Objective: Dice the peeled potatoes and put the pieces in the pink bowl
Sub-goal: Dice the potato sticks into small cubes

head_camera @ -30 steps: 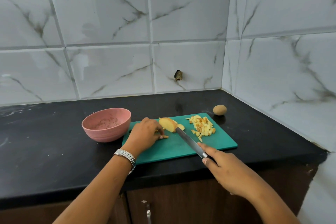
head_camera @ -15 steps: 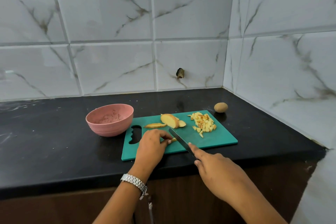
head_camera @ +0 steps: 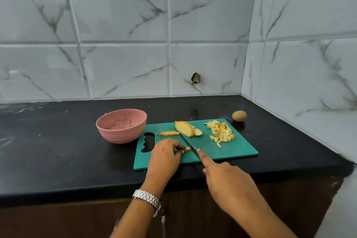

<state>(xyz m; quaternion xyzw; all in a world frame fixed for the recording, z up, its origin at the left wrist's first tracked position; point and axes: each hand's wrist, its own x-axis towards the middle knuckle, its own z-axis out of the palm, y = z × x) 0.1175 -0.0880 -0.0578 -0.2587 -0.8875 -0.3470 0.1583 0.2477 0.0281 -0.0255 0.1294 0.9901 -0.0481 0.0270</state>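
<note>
A green cutting board (head_camera: 228,150) lies on the black counter. My left hand (head_camera: 166,155) pinches a thin potato strip (head_camera: 187,149) near the board's front. My right hand (head_camera: 226,178) grips a knife (head_camera: 188,143), index finger along its spine, the blade across the strip. A potato half (head_camera: 184,128) with slices and a loose slice (head_camera: 168,133) sit at the board's back. A pile of diced pieces (head_camera: 221,133) lies at the right. The pink bowl (head_camera: 121,125) stands left of the board, with only bits inside.
A whole unpeeled potato (head_camera: 239,116) rests on the counter behind the board's right corner. Marble-tiled walls close the back and right side. The counter's front edge runs just below the board, with dark cabinet doors under it.
My left hand left the potato half and drew a strip to the board's front. The knife followed toward me and now lies across that strip.
</note>
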